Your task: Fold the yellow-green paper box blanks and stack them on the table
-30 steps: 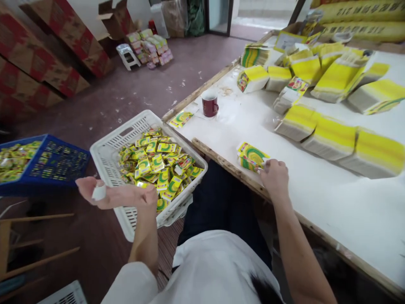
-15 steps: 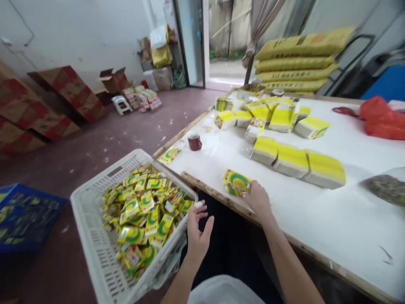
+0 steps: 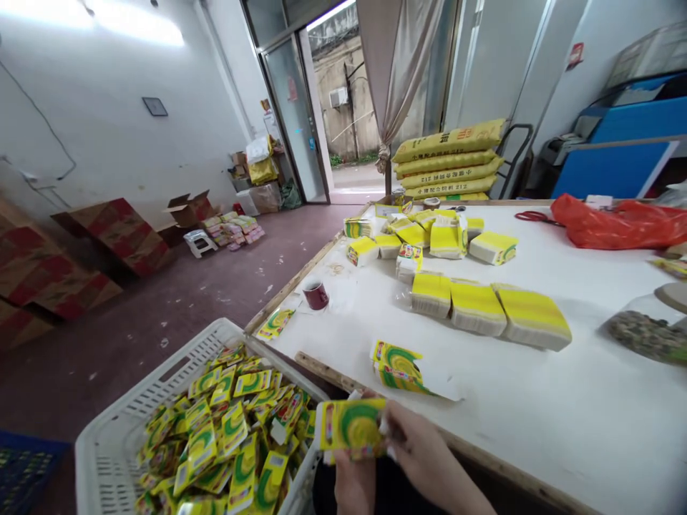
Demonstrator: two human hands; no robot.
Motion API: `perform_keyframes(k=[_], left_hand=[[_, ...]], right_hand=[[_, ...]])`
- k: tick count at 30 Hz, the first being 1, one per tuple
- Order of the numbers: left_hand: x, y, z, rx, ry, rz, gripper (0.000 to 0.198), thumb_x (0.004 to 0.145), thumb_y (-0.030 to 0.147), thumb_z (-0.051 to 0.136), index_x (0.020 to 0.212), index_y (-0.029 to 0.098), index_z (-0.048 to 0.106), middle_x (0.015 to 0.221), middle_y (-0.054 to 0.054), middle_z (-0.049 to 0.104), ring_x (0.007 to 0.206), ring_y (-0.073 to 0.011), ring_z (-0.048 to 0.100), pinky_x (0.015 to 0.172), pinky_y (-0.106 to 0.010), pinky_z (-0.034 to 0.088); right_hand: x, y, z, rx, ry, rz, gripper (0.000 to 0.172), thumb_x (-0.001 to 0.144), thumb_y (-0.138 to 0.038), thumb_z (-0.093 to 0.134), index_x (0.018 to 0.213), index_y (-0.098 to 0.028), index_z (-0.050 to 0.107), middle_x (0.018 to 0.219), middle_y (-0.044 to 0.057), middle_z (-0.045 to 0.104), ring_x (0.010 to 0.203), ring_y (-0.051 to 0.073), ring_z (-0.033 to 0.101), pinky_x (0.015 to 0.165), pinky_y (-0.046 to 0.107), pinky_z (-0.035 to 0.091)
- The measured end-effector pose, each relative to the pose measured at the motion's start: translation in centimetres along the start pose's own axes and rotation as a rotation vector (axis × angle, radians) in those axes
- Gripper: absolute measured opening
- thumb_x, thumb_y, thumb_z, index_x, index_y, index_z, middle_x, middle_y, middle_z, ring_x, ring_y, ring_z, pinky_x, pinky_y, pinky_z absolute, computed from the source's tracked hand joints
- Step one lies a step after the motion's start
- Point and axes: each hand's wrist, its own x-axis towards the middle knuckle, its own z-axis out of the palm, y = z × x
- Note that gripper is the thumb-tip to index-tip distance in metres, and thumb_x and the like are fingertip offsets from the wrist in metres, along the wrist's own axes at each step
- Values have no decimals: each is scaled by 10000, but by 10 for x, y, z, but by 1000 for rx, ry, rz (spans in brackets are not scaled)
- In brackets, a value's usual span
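Note:
A yellow and green carton [image 3: 351,425] is held between my two hands at the table's front edge. My left hand [image 3: 354,483] grips it from below, largely hidden behind it. My right hand [image 3: 421,443] is closed on the carton's right end, with some small white bits at its fingertips that I cannot make out. Just beyond, a few loose printed carton sheets [image 3: 400,370] lie on the white table [image 3: 509,408]. To the left stands a white plastic crate [image 3: 115,418] heaped with small yellow cartons [image 3: 233,429].
Banded-looking stacks of yellow cartons [image 3: 477,307] stand across the table. A dark red mug [image 3: 315,295] sits near its left edge. At the right are a red plastic bag [image 3: 606,222] and a clear jar [image 3: 652,322]. A blue crate [image 3: 32,465] is on the floor.
My right hand has come back from the sheets on the table towards my left hand. A carton is now between both hands. The view has tilted upward.

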Motion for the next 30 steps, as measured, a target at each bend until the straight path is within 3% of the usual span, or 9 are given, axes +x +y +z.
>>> perform_keyframes(k=[1, 3, 6, 9, 12, 17, 21, 25, 30], left_hand=[[-1, 4, 5, -70, 22, 7, 989, 624, 1018, 182, 1035, 289, 709, 1078, -141, 703, 1111, -394, 650, 911, -555, 566], [-2, 15, 14, -278, 112, 22, 870, 642, 983, 361, 955, 258, 725, 976, -132, 703, 983, -377, 677, 818, -524, 592], [0, 34, 24, -551, 209, 45, 627, 650, 802, 673, 780, 189, 690, 770, -79, 638, 730, -255, 643, 714, -396, 587], [6, 42, 25, -687, 282, 38, 609, 635, 763, 735, 672, 168, 613, 621, -9, 517, 558, -146, 509, 587, -283, 525], [7, 38, 22, -669, 345, -31, 671, 541, 813, 762, 614, 178, 557, 576, 12, 483, 508, -122, 456, 500, -238, 458], [-2, 25, 15, -566, 365, -88, 776, 414, 892, 748, 725, 186, 658, 719, -37, 642, 678, -200, 627, 663, -296, 561], [-6, 21, 13, -442, 415, -6, 601, 453, 647, 920, 781, 182, 726, 805, -67, 721, 785, -225, 686, 740, -294, 575], [-4, 21, 8, -352, 408, -14, 457, 538, 536, 925, 748, 165, 756, 781, -80, 754, 716, -222, 693, 697, -311, 582], [6, 48, -37, -270, 271, 55, 648, 597, 709, 805, 961, 172, 791, 1038, -159, 767, 1056, -349, 696, 967, -462, 551]], right_hand=[[-5, -4, 7, 42, -51, -5, 184, 680, -71, 492, 771, -224, 446, 777, -13, 588, 725, 155, 533, 648, 245, 396], [-12, -9, 16, 122, -103, 27, 202, 660, -55, 502, 770, -216, 447, 810, -11, 574, 747, 145, 501, 667, 238, 384], [-16, -12, 22, 242, -125, 84, 244, 618, -56, 546, 764, -213, 430, 794, -29, 499, 743, 129, 421, 669, 231, 353], [-17, -15, 27, 357, -174, 116, 317, 569, -62, 605, 776, -217, 422, 779, -51, 448, 732, 117, 360, 657, 224, 329], [-18, -16, 34, 382, -193, 150, 360, 546, -46, 605, 823, -219, 451, 787, -58, 457, 735, 115, 375, 654, 221, 327], [-21, -3, 31, 216, -60, 100, 292, 646, -41, 535, 874, -219, 491, 805, -40, 519, 743, 131, 454, 681, 234, 366], [-25, 6, 22, 132, 58, -2, 117, 805, -111, 465, 841, -218, 497, 813, -1, 590, 754, 159, 531, 698, 256, 421], [-30, 7, 12, 65, 141, -112, 155, 840, -106, 420, 782, -220, 509, 753, 2, 616, 699, 159, 572, 656, 246, 451], [-35, 8, -19, -107, 306, -313, 221, 863, -55, 441, 859, -235, 569, 796, -1, 639, 733, 156, 614, 662, 231, 490]])
